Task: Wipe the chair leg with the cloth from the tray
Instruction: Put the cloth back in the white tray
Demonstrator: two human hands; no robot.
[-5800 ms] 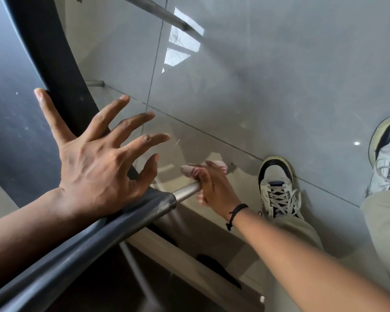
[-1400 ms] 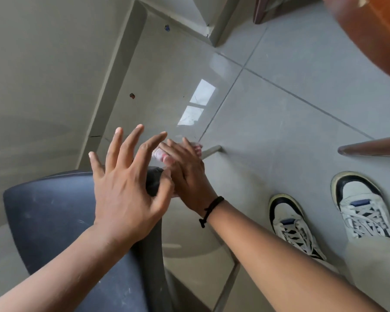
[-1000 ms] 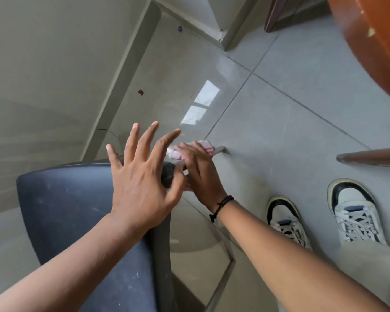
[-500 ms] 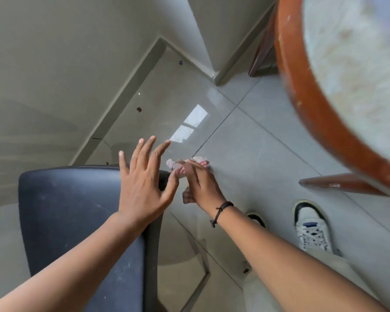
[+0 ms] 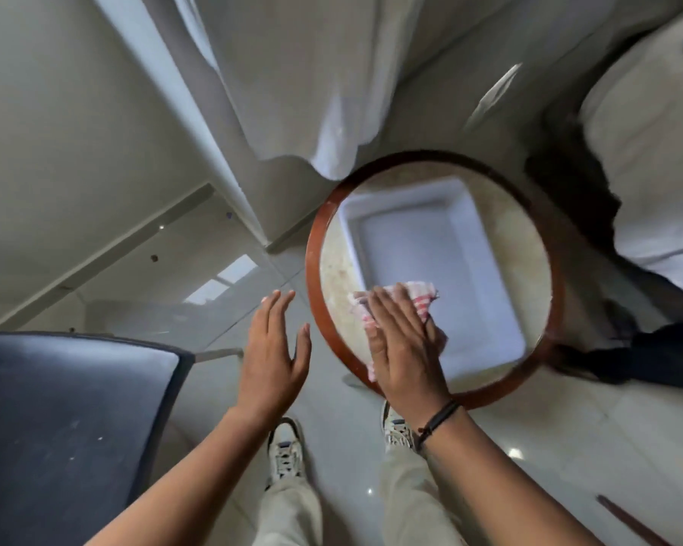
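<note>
My right hand [image 5: 405,348] holds a pink-and-white checked cloth [image 5: 418,295] over the near edge of a white tray [image 5: 470,214]. The tray sits on a small round table with a red-brown rim [image 5: 312,269]. My left hand [image 5: 273,352] hovers open, fingers together, between the table and the dark blue chair seat [image 5: 64,419] at lower left. A short piece of the chair's metal leg [image 5: 217,354] pokes out past the seat's corner.
My two white sneakers [image 5: 286,451] stand on glossy grey floor tiles below my hands. A white curtain [image 5: 292,92] hangs behind the table. A dark heap and white bedding [image 5: 647,112] lie at right. Walls meet at a corner on the left.
My view and both hands rose from the chair. My right hand carried the cloth from the chair leg over to the tray. My left hand came off the seat.
</note>
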